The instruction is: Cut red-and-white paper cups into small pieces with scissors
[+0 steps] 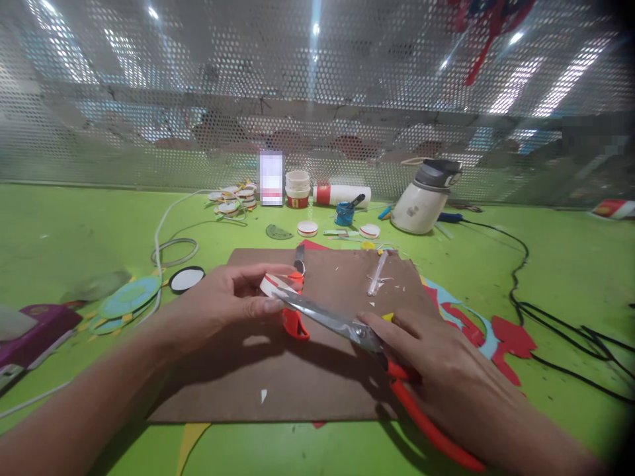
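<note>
My left hand (243, 294) grips a small round piece of white paper cup (272, 285) with a red stripe, thumb in front and fingers behind. My right hand (421, 350) holds scissors (337, 320) with red-orange handles. Their blades point left, and the tips meet the rim of the cup piece near my left thumb. From this angle I cannot tell whether the blades are apart. Below and behind the cup piece, an orange craft knife (296, 324) lies on a brown board (223, 390), its blade end pointing away from me.
Behind the board are cut cup rings (307, 229), stacked paper cups (297, 188), a blue jar (344, 213), a phone (271, 178) and a white kettle-shaped bottle (421, 201). Red paper scraps (510, 337) and black cable (518, 277) lie right. Left are blue discs (129, 295) and a purple object (37, 330).
</note>
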`<state>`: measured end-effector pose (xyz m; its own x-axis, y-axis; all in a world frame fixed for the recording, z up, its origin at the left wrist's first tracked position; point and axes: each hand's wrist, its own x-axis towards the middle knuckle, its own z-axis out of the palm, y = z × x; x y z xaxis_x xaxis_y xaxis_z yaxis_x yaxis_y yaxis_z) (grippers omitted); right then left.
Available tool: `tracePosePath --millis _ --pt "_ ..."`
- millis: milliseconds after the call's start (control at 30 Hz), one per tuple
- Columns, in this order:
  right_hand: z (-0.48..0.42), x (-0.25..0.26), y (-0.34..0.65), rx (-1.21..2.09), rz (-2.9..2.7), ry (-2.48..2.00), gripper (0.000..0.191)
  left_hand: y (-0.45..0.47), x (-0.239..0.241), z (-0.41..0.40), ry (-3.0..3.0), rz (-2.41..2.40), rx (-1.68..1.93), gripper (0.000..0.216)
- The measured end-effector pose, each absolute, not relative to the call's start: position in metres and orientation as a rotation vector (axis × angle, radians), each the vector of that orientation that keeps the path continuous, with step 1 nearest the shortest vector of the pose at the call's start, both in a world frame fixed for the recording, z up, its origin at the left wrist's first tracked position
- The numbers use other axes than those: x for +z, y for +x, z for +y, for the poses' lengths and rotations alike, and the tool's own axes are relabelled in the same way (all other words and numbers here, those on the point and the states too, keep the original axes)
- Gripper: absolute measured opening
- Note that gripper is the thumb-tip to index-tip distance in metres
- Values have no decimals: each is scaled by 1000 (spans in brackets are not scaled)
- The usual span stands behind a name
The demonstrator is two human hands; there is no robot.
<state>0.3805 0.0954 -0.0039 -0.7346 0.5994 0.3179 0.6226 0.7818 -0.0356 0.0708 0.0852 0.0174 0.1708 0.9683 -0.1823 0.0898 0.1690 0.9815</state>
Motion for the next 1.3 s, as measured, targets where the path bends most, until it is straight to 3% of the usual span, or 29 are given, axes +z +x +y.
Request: tracePosePath --millis 767,1300 --pt "93 1 382 -143 -2693 -948 46 66 18 86 1264 1278 883 60" --pt "91 -13 378 -307 -2560 -894 43 69 17 87 1396 1402 993 43"
